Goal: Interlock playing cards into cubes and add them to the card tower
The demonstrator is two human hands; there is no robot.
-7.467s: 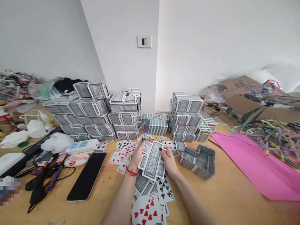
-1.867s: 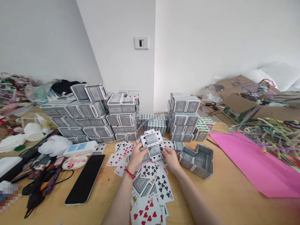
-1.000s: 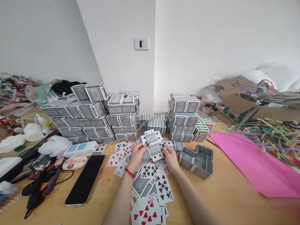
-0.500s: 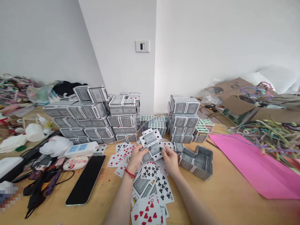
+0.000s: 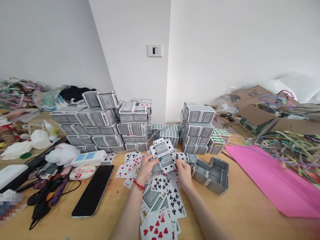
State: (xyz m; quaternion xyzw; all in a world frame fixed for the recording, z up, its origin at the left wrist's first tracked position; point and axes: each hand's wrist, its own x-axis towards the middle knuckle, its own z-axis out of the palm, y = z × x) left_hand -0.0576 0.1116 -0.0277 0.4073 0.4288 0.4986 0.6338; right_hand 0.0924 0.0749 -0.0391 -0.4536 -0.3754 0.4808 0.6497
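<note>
Interlocked folded playing cards [image 5: 162, 151] are held up above the table, grey patterned backs facing me and spade-marked flaps around the edges. My left hand [image 5: 147, 168] is closed on their left side, its thumb lying over the front. At the right edge, my right hand [image 5: 184, 171] pinches a flap; its other fingers are partly hidden. Below the hands lie loose playing cards [image 5: 162, 181], some face up and others back up. Right of my right hand stands an open box [image 5: 211, 175] made of folded cards, with a notch in its wall.
Stacked card-built blocks [image 5: 95, 116] stand at the back left, with another stack [image 5: 198, 128] at the back right. A phone [image 5: 93, 191], a power strip [image 5: 88, 157] and cables lie left. Pink paper [image 5: 272, 180] and a pile of colourful pipe cleaners [image 5: 292, 146] lie right.
Earlier, the hands held loose cards back up; since then they hold the interlocked piece, and a ten of clubs lies below. Lately, my right hand has shifted slightly at the flap.
</note>
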